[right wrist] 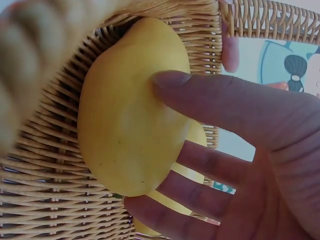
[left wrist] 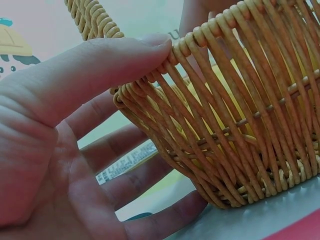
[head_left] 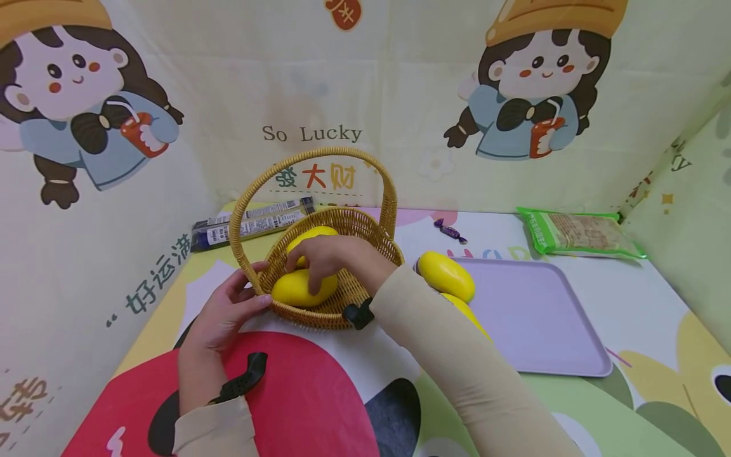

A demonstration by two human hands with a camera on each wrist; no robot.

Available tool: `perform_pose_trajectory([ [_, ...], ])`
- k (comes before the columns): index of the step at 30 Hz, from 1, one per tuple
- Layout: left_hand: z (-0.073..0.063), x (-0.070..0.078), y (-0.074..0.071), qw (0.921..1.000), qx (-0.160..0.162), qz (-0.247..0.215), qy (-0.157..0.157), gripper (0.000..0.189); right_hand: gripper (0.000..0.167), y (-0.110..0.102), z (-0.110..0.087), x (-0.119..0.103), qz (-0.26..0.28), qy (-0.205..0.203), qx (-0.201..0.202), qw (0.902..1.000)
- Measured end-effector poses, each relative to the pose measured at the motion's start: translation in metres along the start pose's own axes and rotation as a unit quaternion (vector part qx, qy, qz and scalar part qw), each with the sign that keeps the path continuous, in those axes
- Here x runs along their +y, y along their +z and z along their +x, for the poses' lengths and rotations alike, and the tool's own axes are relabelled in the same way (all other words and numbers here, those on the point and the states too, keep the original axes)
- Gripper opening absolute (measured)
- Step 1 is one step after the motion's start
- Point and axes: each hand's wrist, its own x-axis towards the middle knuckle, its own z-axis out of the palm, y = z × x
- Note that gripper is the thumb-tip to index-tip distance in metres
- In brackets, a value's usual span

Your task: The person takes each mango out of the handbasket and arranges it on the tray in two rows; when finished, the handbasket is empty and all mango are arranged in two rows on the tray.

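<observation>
A wicker basket [head_left: 320,320] with an arched handle stands on the table with two yellow mangoes in it. My left hand [head_left: 228,311] holds the basket's left end, its thumb at the rim and its fingers spread along the outer wall in the left wrist view. Inside the basket, my right hand [head_left: 328,257] has its thumb and fingers around the nearer mango [right wrist: 135,110]. The other mango [head_left: 311,238] lies just behind it, partly covered by the hand. To the right, two more mangoes [head_left: 447,277] lie at the left side of a lilac tray [head_left: 531,317], one partly behind my right sleeve.
Long printed packets [head_left: 251,228] lie behind the basket at the left. A purple wrapped candy [head_left: 450,231] sits behind the tray, and a green-edged food packet [head_left: 582,233] is at the back right. Patterned cloth walls [head_left: 400,95] close off the back and sides.
</observation>
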Motion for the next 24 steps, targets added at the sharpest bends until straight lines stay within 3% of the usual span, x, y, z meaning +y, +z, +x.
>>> perform_pose_trajectory([
  [9,0.003,0.001,0.001,1.0,-0.003,0.0,0.006,0.07,0.058,-0.009,-0.004,-0.003,-0.025,0.012,-0.019,0.9994],
  [16,0.005,0.001,0.001,0.9999,-0.011,-0.003,0.009,0.067,0.058,-0.014,-0.006,0.003,-0.008,0.024,-0.027,0.9993],
  [24,0.006,0.0,-0.001,0.9998,-0.015,-0.001,0.014,0.065,0.058,-0.02,-0.013,0.009,0.027,0.001,-0.007,0.9996],
])
